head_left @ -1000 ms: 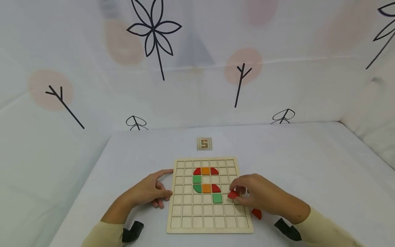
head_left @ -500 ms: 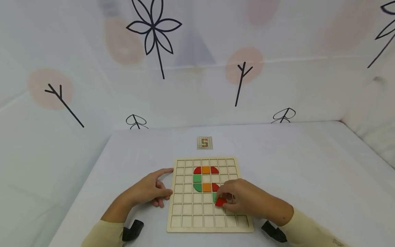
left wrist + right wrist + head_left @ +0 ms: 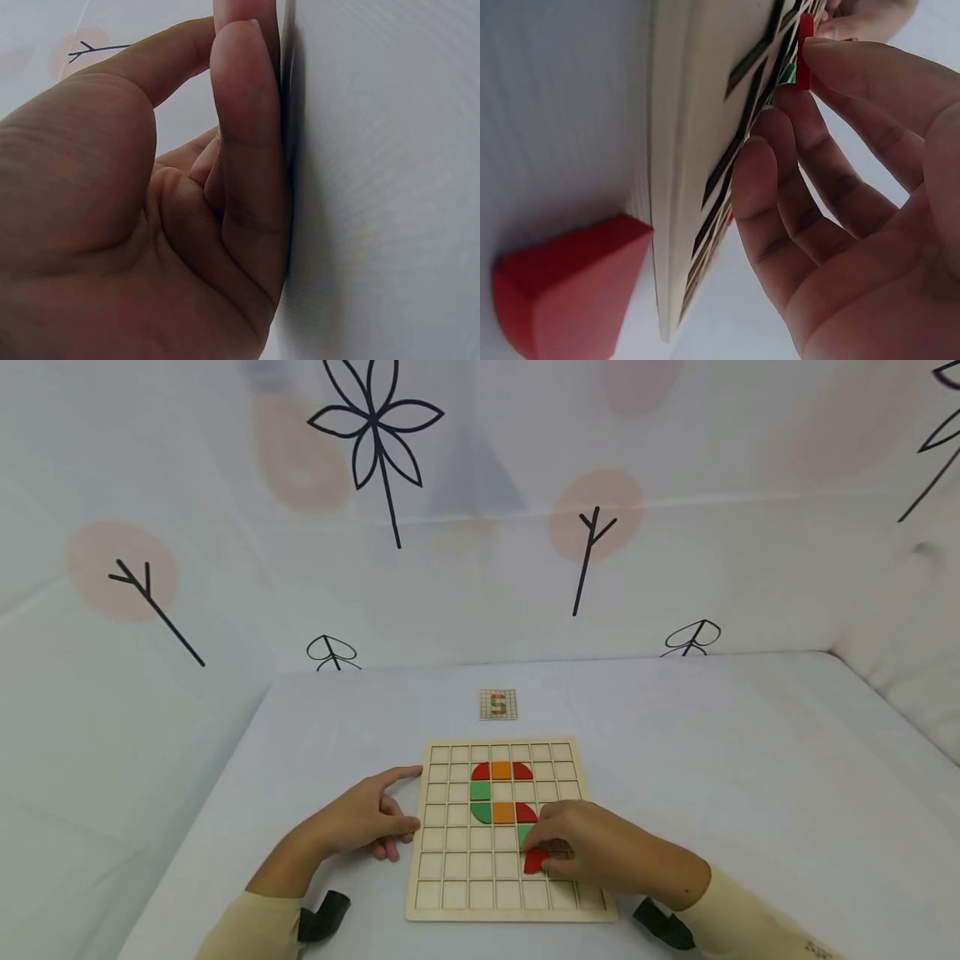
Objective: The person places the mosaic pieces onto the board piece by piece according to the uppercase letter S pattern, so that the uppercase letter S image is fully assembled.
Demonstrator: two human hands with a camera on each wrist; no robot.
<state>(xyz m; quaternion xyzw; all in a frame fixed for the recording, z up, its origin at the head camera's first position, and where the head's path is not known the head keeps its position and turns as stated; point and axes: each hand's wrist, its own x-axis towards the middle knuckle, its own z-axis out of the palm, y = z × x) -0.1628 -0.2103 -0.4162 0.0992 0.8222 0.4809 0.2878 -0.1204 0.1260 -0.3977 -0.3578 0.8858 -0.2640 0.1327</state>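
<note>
My right hand (image 3: 592,843) pinches a red quarter-circle tile (image 3: 536,861) between thumb and fingers, low over the wooden grid board (image 3: 453,893). Just above that tile, a green square tile (image 3: 523,835) is partly covered by the fingers. Further up the board lie red quarter-circles, orange squares (image 3: 501,770), another green square (image 3: 480,791) and a green quarter-circle (image 3: 482,813), forming a curve. At the board's left edge, my left hand (image 3: 356,818) rests its straight index finger and its thumb against the wood. The left wrist view shows mainly palm and fingers.
A small printed card (image 3: 498,704) with a coloured S pattern lies behind the board. In the right wrist view, a loose red tile (image 3: 570,285) lies on the white tabletop beside the board's edge; my right arm hides it from the head view.
My right hand has carried the red quarter-circle tile leftward and toward the near side, from the board's right part to the cell below the green square. The left hand has stayed put.
</note>
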